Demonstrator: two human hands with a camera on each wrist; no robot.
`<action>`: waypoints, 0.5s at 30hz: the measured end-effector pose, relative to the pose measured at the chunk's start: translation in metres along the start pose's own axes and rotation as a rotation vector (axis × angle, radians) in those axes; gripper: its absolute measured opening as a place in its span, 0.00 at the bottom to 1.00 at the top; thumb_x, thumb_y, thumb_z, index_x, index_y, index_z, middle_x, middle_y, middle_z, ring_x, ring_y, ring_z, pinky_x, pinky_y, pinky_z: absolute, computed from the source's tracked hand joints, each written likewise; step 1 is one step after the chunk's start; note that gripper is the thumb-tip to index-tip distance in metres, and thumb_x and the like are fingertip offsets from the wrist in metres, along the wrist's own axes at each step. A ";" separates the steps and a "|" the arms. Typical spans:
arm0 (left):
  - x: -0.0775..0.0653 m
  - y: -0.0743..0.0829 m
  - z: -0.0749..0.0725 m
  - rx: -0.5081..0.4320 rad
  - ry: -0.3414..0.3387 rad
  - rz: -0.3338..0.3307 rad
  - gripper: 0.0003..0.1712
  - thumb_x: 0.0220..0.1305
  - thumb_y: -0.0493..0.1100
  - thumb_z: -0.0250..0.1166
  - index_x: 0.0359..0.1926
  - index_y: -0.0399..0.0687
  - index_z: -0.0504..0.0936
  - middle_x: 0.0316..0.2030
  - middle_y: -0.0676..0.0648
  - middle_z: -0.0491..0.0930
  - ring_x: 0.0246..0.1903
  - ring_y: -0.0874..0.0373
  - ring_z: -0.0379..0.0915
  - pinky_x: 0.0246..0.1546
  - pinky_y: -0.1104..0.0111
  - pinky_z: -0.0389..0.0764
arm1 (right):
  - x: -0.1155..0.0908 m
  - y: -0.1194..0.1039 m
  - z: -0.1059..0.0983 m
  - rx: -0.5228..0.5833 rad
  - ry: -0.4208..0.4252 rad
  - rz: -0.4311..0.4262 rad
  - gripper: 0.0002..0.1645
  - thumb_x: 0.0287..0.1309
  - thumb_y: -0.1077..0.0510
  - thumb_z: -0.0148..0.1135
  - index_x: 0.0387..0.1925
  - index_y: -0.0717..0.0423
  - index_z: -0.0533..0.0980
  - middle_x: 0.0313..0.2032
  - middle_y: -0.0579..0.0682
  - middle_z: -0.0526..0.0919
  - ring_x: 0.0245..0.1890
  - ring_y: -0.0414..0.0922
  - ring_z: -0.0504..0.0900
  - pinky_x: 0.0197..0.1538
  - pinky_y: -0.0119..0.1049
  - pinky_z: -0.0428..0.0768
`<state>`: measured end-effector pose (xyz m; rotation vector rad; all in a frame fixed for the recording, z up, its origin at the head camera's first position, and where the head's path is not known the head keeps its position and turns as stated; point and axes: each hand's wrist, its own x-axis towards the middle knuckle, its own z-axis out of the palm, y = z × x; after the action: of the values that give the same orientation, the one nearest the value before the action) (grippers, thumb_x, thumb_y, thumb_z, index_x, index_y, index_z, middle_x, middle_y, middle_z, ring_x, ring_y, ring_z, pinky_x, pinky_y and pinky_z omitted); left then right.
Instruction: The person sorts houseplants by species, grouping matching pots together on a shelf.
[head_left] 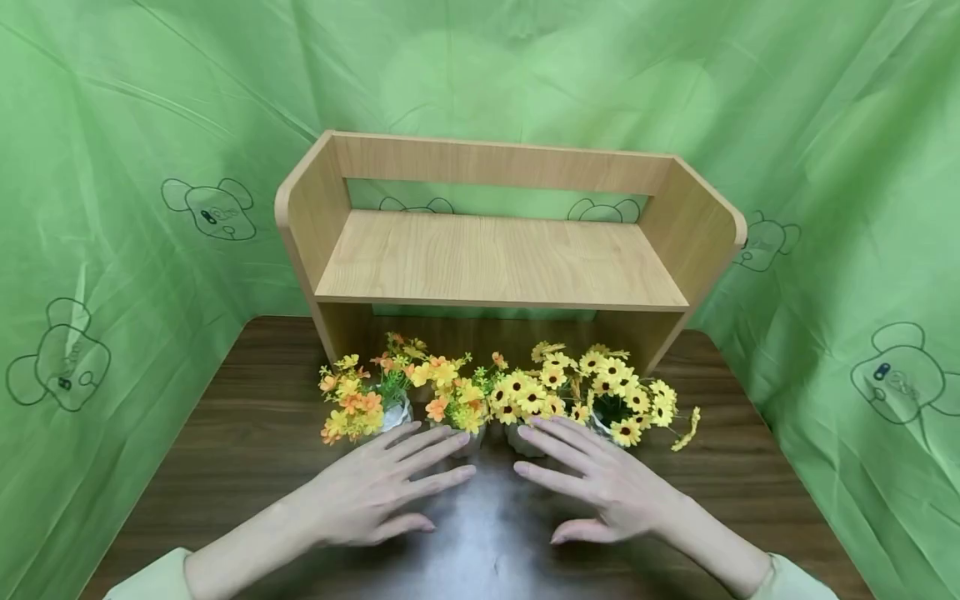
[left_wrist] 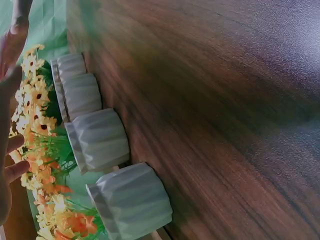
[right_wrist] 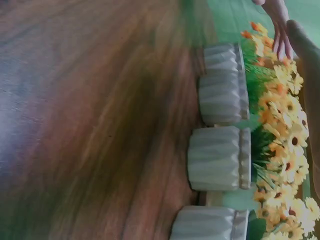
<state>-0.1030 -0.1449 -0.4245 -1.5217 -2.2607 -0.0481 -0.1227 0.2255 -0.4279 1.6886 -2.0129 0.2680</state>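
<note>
Several potted artificial flowers stand side by side in a row: orange-and-yellow flowers (head_left: 352, 404) on the left, yellow daisies (head_left: 528, 392) on the right. Their pots are pale and faceted; one pot (left_wrist: 132, 202) shows large in the left wrist view, another pot (right_wrist: 220, 159) in the right wrist view. My left hand (head_left: 382, 483) is spread palm down in front of the orange-and-yellow flowers, holding nothing. Mirroring it, my right hand (head_left: 600, 479) spreads its fingers before the daisies, also holding nothing. In the head view the hands partly hide the pots.
Behind the flowers a light wooden two-level shelf (head_left: 502, 258) stands on the dark wood table (head_left: 247, 400), its side panels rising at both ends. Green cloth (head_left: 112, 208) printed with cartoon bear heads surrounds the table at the back and both sides.
</note>
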 end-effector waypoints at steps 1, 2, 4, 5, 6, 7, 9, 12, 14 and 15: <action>0.000 -0.001 -0.001 0.009 0.005 0.002 0.40 0.75 0.69 0.51 0.80 0.63 0.58 0.81 0.49 0.55 0.77 0.50 0.61 0.82 0.53 0.61 | 0.000 0.001 -0.001 0.000 0.018 0.009 0.49 0.65 0.25 0.55 0.70 0.57 0.73 0.71 0.69 0.70 0.70 0.68 0.70 0.83 0.57 0.61; 0.000 -0.001 -0.001 0.021 0.014 0.005 0.40 0.74 0.68 0.53 0.80 0.62 0.58 0.81 0.48 0.57 0.77 0.51 0.62 0.80 0.53 0.64 | 0.000 0.002 -0.002 -0.002 0.033 0.017 0.48 0.65 0.25 0.56 0.69 0.58 0.73 0.71 0.70 0.70 0.70 0.68 0.70 0.84 0.56 0.59; 0.000 -0.003 -0.003 0.043 0.025 0.007 0.41 0.73 0.67 0.56 0.80 0.61 0.59 0.80 0.48 0.60 0.76 0.51 0.64 0.78 0.53 0.68 | -0.001 0.005 -0.005 -0.007 0.061 0.027 0.48 0.65 0.26 0.57 0.68 0.59 0.74 0.69 0.71 0.72 0.70 0.68 0.70 0.85 0.56 0.58; 0.000 -0.004 -0.004 0.048 0.027 0.007 0.42 0.71 0.67 0.58 0.80 0.61 0.59 0.79 0.48 0.61 0.75 0.51 0.64 0.79 0.53 0.66 | -0.002 0.006 -0.005 -0.009 0.074 0.029 0.47 0.65 0.26 0.57 0.67 0.59 0.74 0.68 0.71 0.73 0.69 0.68 0.71 0.85 0.56 0.58; 0.000 -0.005 -0.005 0.050 0.030 0.007 0.43 0.70 0.67 0.60 0.80 0.60 0.60 0.79 0.47 0.62 0.75 0.51 0.64 0.81 0.53 0.62 | -0.002 0.008 -0.006 -0.010 0.087 0.030 0.47 0.65 0.27 0.58 0.67 0.60 0.75 0.67 0.72 0.73 0.69 0.68 0.71 0.85 0.56 0.58; 0.000 -0.006 -0.005 0.054 0.032 0.006 0.43 0.69 0.67 0.61 0.79 0.60 0.61 0.78 0.47 0.63 0.75 0.50 0.65 0.84 0.53 0.56 | -0.002 0.009 -0.007 -0.013 0.099 0.031 0.47 0.66 0.27 0.58 0.66 0.61 0.75 0.67 0.73 0.73 0.69 0.68 0.71 0.85 0.56 0.59; 0.000 -0.008 -0.007 0.053 0.037 0.003 0.44 0.68 0.66 0.62 0.79 0.60 0.62 0.77 0.46 0.65 0.75 0.50 0.65 0.87 0.55 0.44 | -0.004 0.011 -0.008 -0.013 0.125 0.039 0.46 0.66 0.28 0.58 0.66 0.62 0.75 0.66 0.73 0.74 0.68 0.68 0.72 0.84 0.56 0.61; 0.001 -0.010 -0.010 0.054 0.047 -0.003 0.40 0.72 0.66 0.57 0.79 0.60 0.62 0.77 0.46 0.65 0.74 0.49 0.66 0.88 0.59 0.34 | -0.004 0.014 -0.011 -0.008 0.166 0.054 0.45 0.67 0.29 0.58 0.64 0.63 0.76 0.65 0.75 0.74 0.67 0.69 0.73 0.84 0.55 0.62; 0.001 -0.011 -0.012 0.055 0.059 -0.012 0.38 0.75 0.66 0.52 0.79 0.59 0.63 0.77 0.46 0.66 0.74 0.49 0.67 0.88 0.60 0.34 | -0.004 0.016 -0.013 -0.007 0.193 0.064 0.44 0.67 0.30 0.59 0.63 0.64 0.77 0.64 0.75 0.74 0.66 0.69 0.73 0.84 0.55 0.62; 0.002 -0.011 -0.013 0.057 0.067 -0.016 0.37 0.76 0.66 0.50 0.79 0.59 0.63 0.76 0.46 0.66 0.74 0.49 0.67 0.88 0.60 0.35 | -0.004 0.017 -0.014 -0.008 0.204 0.068 0.43 0.68 0.30 0.59 0.63 0.64 0.77 0.64 0.75 0.75 0.66 0.69 0.73 0.84 0.54 0.61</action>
<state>-0.1095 -0.1515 -0.4096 -1.4513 -2.2031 -0.0378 -0.1356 0.2387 -0.4150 1.5234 -1.9188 0.4365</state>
